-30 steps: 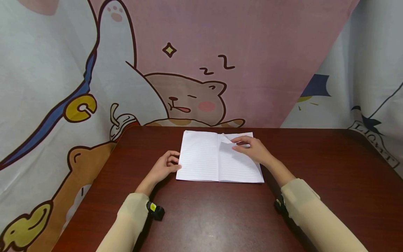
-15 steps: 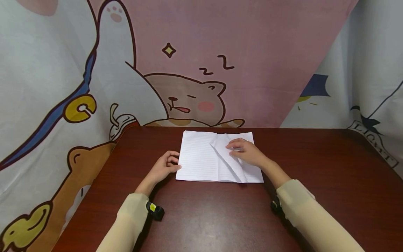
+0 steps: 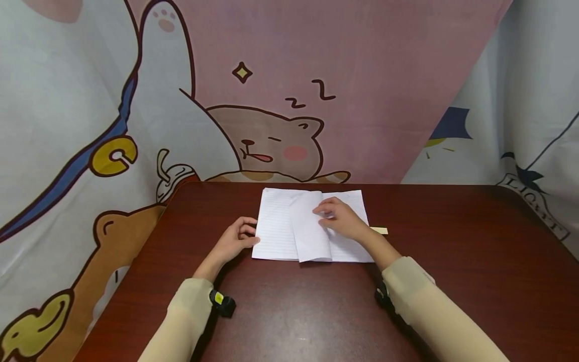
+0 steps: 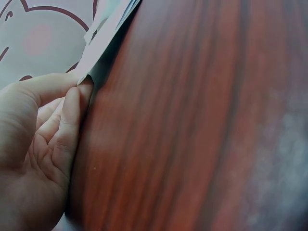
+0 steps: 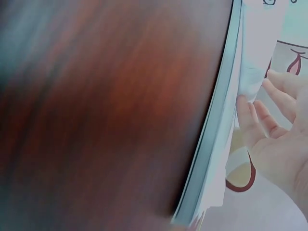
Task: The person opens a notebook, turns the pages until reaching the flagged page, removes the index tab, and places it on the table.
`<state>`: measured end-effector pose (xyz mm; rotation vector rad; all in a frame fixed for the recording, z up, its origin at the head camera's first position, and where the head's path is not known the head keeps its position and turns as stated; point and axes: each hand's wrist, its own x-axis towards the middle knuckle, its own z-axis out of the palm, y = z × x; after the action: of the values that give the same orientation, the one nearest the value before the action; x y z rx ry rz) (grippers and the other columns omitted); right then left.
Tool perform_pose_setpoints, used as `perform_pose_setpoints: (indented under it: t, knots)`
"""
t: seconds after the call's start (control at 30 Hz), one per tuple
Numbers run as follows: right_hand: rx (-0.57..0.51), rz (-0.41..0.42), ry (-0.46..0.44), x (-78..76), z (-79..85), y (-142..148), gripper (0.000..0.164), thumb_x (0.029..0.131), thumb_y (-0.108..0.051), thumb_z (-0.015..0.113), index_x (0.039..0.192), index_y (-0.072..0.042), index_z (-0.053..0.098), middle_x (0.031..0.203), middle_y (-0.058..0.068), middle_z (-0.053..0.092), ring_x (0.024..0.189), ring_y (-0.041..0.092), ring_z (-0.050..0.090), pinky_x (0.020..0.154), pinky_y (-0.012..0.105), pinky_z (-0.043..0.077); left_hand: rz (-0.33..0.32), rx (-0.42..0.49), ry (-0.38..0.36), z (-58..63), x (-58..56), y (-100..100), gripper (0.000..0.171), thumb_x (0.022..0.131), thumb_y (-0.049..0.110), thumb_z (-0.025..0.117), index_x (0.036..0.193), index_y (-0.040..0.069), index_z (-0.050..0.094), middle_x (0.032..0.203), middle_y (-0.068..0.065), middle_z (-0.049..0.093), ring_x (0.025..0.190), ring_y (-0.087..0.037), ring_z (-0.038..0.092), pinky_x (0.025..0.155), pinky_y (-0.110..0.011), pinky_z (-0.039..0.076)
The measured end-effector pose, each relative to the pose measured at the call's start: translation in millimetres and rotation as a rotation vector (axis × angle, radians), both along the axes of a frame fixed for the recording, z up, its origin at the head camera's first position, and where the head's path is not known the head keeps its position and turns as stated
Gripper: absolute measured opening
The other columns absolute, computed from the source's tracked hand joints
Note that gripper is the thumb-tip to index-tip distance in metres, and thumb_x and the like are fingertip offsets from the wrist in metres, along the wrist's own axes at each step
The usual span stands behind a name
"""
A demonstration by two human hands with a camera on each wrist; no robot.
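An open notebook point(image 3: 276, 236) with lined pages lies on the table. My left hand point(image 3: 235, 241) holds its left edge; in the left wrist view the thumb point(image 4: 55, 86) is on top, with fingers curled at the underside. One loose page point(image 3: 309, 234) arches over the middle, its free edge lying over the left half. My right hand point(image 3: 341, 218) is behind this page, relaxed fingers at its curved right side. In the right wrist view the thumb point(image 5: 245, 120) meets the page's lower end, while the other fingers spread apart.
A pale yellow tab point(image 3: 379, 231) sticks out past the notebook's right edge. The dark reddish-brown table point(image 3: 294, 311) extends around the notebook. Behind it hangs a cloth point(image 3: 371, 100) printed with cartoon animals. Black wrist cameras point(image 3: 222, 303) sit at both cuffs.
The page has swung from the right half over toward the left half. My right hand has moved left with it, and the yellow tab has come into view. My left hand has stayed put.
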<state>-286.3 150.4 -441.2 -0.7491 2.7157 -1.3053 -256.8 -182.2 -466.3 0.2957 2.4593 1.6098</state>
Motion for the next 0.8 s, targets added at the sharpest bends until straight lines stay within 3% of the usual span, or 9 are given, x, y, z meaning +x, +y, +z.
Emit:
perform_pose_setpoints:
  t: [0.33, 0.6, 0.8]
  knots:
    - [0.006, -0.028, 0.011, 1.7, 1.3, -18, 0.024, 0.09, 0.0, 0.067, 0.114, 0.004, 0.07, 0.127, 0.024, 0.055, 0.115, 0.038, 0.06, 0.097, 0.045, 0.053, 0.009, -0.005, 0.002, 3.0, 3.0, -1, 0.048, 0.091, 0.007, 0.07, 0.135, 0.0, 0.05, 0.113, -0.024, 0.065, 0.079, -0.012, 0.058, 0.072, -0.019, 0.052]
    - [0.033, -0.061, 0.025, 4.7, 2.9, -25, 0.025, 0.089, -0.001, 0.068, 0.113, 0.002, 0.07, 0.122, 0.023, 0.057, 0.108, 0.036, 0.064, 0.093, 0.044, 0.055, 0.011, 0.006, -0.004, 3.8, 4.8, 0, 0.049, 0.091, 0.007, 0.07, 0.135, -0.001, 0.049, 0.114, -0.025, 0.065, 0.079, -0.011, 0.058, 0.072, -0.019, 0.052]
    - [0.035, -0.056, -0.009, 7.4, 4.3, -31, 0.027, 0.087, -0.001, 0.07, 0.114, 0.002, 0.069, 0.117, 0.021, 0.06, 0.105, 0.034, 0.064, 0.091, 0.043, 0.055, 0.003, 0.022, 0.011, 2.2, 2.1, 0, 0.048, 0.09, 0.004, 0.069, 0.134, -0.002, 0.051, 0.112, -0.026, 0.066, 0.079, -0.01, 0.059, 0.072, -0.018, 0.052]
